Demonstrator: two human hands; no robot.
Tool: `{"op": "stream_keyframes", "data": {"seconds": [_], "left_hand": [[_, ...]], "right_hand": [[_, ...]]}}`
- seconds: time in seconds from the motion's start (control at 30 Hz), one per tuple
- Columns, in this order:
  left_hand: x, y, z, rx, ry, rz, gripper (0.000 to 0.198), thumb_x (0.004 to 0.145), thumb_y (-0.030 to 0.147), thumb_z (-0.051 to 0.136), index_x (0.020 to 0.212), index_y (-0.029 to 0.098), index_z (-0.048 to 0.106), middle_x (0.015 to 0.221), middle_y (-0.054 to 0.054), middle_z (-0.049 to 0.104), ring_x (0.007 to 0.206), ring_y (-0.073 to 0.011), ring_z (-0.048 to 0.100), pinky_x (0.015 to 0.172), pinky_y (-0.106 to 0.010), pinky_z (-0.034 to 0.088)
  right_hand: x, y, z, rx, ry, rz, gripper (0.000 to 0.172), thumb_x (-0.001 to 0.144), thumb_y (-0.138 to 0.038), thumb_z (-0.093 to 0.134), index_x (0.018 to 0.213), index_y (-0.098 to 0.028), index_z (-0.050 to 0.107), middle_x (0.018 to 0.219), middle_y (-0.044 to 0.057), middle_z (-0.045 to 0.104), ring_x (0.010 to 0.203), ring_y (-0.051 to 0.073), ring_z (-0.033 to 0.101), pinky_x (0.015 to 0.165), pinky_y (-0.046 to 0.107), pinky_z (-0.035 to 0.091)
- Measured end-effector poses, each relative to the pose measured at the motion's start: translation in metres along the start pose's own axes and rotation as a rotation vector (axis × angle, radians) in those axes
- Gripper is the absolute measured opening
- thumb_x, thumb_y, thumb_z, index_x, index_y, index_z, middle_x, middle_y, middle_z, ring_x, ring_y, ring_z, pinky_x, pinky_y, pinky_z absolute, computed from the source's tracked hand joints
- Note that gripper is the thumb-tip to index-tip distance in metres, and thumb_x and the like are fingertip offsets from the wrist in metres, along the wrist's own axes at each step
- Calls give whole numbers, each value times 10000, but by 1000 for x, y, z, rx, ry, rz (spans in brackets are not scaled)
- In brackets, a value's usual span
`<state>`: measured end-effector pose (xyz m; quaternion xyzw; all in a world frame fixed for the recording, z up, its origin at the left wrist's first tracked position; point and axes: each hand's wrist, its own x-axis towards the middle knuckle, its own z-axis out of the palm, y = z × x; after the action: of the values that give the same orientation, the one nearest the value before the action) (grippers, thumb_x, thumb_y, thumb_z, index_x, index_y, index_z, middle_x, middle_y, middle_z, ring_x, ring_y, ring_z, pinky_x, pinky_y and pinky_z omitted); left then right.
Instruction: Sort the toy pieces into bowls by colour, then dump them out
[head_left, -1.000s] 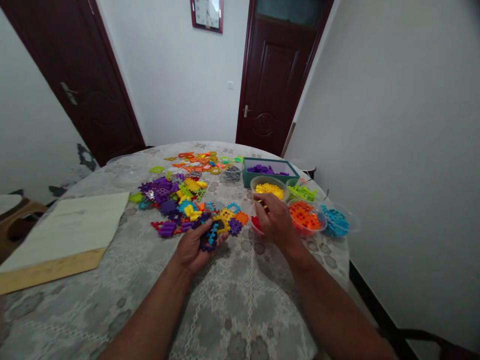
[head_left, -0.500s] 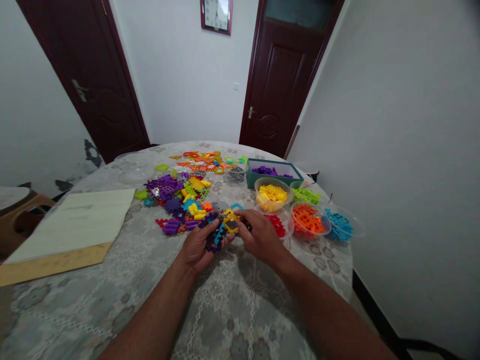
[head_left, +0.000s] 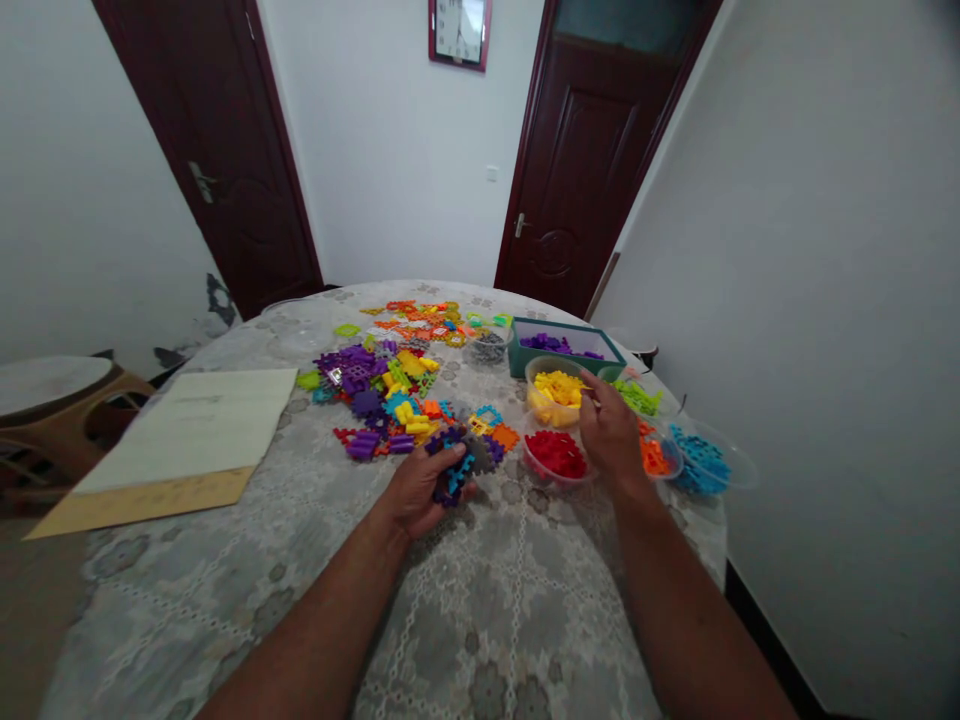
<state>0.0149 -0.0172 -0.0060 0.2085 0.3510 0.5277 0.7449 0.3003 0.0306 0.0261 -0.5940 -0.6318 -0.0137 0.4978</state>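
We saw two bare hands over a round counter (head_left: pixel 480 610), which was covered with a grey patterned cloth. The grip of the left hand (head_left: pixel 424 490) was closed around a cluster of toothed pieces (head_left: pixel 456 472), dark purple and light blue, and the thumb was pressed on its top. The cluster was near the front of the mixed pile (head_left: pixel 366 375); a grey piece (head_left: pixel 482 456) was at its right side, but we could not tell if it was joined to it.

The right hand (head_left: pixel 616 430) was at the right rim of the clear yellow-piece bowl (head_left: pixel 531 394), with its fingers bent and the fingertips near together. We could not tell how far apart its grip was, or whether it had hold of any piece. Just below this hand and to its left stood the red-piece bowl (head_left: pixel 559 480); to its right, partly hidden by the wrist, was the orange-piece bowl (head_left: pixel 674 471), and beside that the blue-piece bowl (head_left: pixel 744 470). Behind the yellow pieces we saw a green box (head_left: pixel 523 364) containing purple pieces (head_left: pixel 553 344).
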Motion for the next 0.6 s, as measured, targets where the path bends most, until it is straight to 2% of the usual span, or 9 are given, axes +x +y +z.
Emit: {"op": "stream_keyframes", "data": {"seconds": [0.1, 0.2, 0.3, 0.37, 0.43, 0.6], "left_hand": [[-1, -1, -1, 66, -53, -10, 385, 764, 126, 880, 1114, 164, 723, 904, -71, 776, 683, -203, 732, 508, -314, 637], [-3, -3, -2, 166, -108, -24, 416, 770, 175, 900, 1154, 182, 740, 990, -91, 778, 740, -203, 729, 525, -306, 639], [-7, -4, -1, 242, -195, -42, 445, 772, 215, 913, 1187, 190, 752, 1034, -106, 765, 799, -208, 725, 529, -271, 626], [-9, -4, 0, 249, -235, -49, 465, 761, 209, 919, 1197, 193, 756, 1050, -113, 762, 826, -214, 728, 523, -246, 611], [-9, -4, 1, 230, -245, -57, 479, 753, 192, 919, 1203, 198, 754, 1053, -115, 766, 821, -212, 731, 514, -226, 594], [-6, -1, 0, 197, -202, -57, 456, 764, 187, 908, 1191, 186, 747, 984, -109, 777, 726, -182, 715, 513, -227, 586]], "right_hand": [[-11, -24, 4, 106, -68, -42, 403, 1014, -327, 512, 1331, -179, 712, 1306, 146, 744, 1138, 280, 715, 981, 467, 591], [-28, -55, 11, 216, -253, -124, 416, 1019, -335, 572, 1402, -201, 666, 1236, 114, 763, 969, 225, 728, 871, 388, 605], [-44, -78, 17, 268, -426, -210, 432, 1006, -306, 619, 1429, -229, 650, 1165, 85, 776, 917, 203, 717, 881, 368, 594], [-49, -85, 19, 272, -474, -245, 359, 1003, -285, 617, 1347, -237, 705, 1126, 79, 784, 955, 213, 721, 923, 376, 584], [-51, -86, 20, 273, -474, -219, 292, 1003, -284, 605, 1255, -239, 746, 1117, 80, 789, 995, 225, 726, 934, 382, 578], [-46, -76, 21, 361, -444, 27, 267, 984, -367, 637, 1183, -229, 751, 1020, 50, 791, 912, 217, 732, 818, 344, 585]]}}
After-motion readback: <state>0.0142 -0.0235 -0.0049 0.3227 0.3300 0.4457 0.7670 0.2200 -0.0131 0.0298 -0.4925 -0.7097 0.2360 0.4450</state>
